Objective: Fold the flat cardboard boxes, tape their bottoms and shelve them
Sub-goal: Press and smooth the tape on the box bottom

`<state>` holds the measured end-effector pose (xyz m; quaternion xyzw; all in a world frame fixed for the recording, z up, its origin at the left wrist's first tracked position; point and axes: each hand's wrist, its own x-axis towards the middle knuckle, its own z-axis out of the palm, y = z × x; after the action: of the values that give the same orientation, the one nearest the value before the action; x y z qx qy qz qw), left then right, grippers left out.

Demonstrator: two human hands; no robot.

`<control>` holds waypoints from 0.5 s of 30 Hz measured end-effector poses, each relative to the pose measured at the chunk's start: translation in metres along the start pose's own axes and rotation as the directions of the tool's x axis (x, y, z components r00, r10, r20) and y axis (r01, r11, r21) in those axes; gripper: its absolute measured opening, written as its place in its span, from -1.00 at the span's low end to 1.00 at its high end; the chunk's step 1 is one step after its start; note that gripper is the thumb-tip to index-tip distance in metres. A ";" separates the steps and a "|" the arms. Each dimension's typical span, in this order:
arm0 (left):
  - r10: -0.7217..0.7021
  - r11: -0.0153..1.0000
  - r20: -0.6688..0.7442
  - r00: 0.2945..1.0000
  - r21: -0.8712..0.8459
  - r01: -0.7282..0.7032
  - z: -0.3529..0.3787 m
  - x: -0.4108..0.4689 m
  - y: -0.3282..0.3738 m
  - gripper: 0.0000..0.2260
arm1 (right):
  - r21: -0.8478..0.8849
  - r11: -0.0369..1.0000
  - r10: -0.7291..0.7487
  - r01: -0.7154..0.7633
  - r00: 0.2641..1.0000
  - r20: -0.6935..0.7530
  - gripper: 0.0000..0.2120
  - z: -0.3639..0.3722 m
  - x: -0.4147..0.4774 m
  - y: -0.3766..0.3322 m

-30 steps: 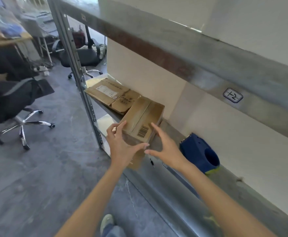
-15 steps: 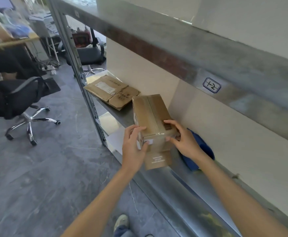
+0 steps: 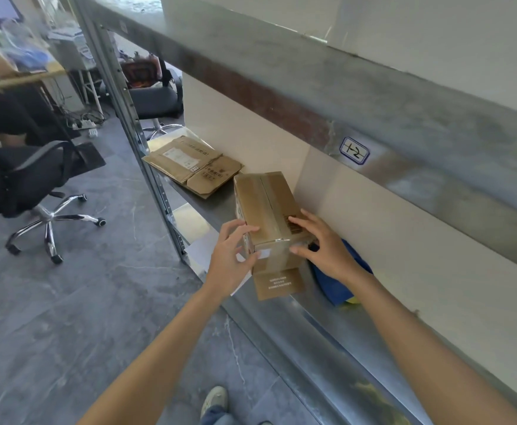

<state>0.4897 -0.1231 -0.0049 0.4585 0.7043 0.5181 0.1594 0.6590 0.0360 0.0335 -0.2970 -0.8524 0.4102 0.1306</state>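
**Seat the box square on the shelf**

The shelf runs along the wall. The box rests on it with its taped seam up and its near end at the front lip. From that, the step looks like shelving: push the box back until its whole base is carried.

The flats lie well apart at the far end, so the way straight in is free. The blue dispenser sits just beside the box on the right, partly hidden, so keep the box from riding onto it.

The left hand clasps the near left corner, fingers on top and thumb on the end face. The right hand clasps the near right corner the same way. Equal pressure from both should stop the box skewing.

A loose flap hangs below the near end and could catch on the lip, so fold it in first. The tape wraps over the near edge, and a thumb run along it would seat it.
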 end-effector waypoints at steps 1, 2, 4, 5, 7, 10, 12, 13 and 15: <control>0.009 0.999 0.044 0.999 0.045 -0.011 -0.005 0.001 0.000 -0.58 | -0.016 1.000 -0.003 0.003 1.000 0.010 -0.32 -0.003 -0.003 0.002; 0.019 0.994 0.088 0.996 0.106 -0.028 -0.009 0.002 0.001 -0.57 | -0.015 1.000 0.000 0.000 1.000 0.005 -0.27 -0.006 -0.008 0.004; 0.034 0.969 0.155 0.987 0.238 -0.071 -0.018 0.001 0.004 -0.52 | -0.029 0.999 0.033 -0.034 0.998 -0.061 -0.24 -0.010 -0.017 0.014; 0.036 0.955 0.178 0.983 0.285 -0.087 -0.021 0.000 0.006 -0.49 | -0.070 0.996 0.054 -0.063 0.992 -0.116 -0.26 -0.012 -0.022 0.021; 0.017 0.933 0.203 0.979 0.350 -0.088 -0.026 -0.004 0.010 -0.43 | -0.179 0.977 0.073 -0.114 0.972 -0.224 -0.39 -0.013 -0.032 0.033; -0.021 0.865 0.191 0.981 0.496 -0.078 -0.027 -0.010 0.009 -0.38 | -0.293 0.936 0.114 -0.194 0.957 -0.268 -0.52 -0.013 -0.047 0.044; -0.037 0.805 0.171 0.985 0.589 -0.072 -0.026 -0.013 0.006 -0.36 | -0.315 0.915 0.178 -0.253 0.953 -0.246 -0.51 -0.010 -0.054 0.050; -0.031 0.781 0.164 0.986 0.620 -0.079 -0.025 -0.015 0.003 -0.36 | -0.306 0.909 0.217 -0.284 0.948 -0.233 -0.48 -0.008 -0.056 0.053; -0.006 0.735 0.167 0.986 0.670 -0.109 -0.023 -0.018 -0.003 -0.37 | -0.298 0.892 0.295 -0.340 0.937 -0.186 -0.40 -0.005 -0.058 0.058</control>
<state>0.4817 -0.1509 -0.0022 0.5439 0.8163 0.1930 0.0227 0.7298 0.0314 -0.0071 -0.4770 -0.8372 0.2586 0.0687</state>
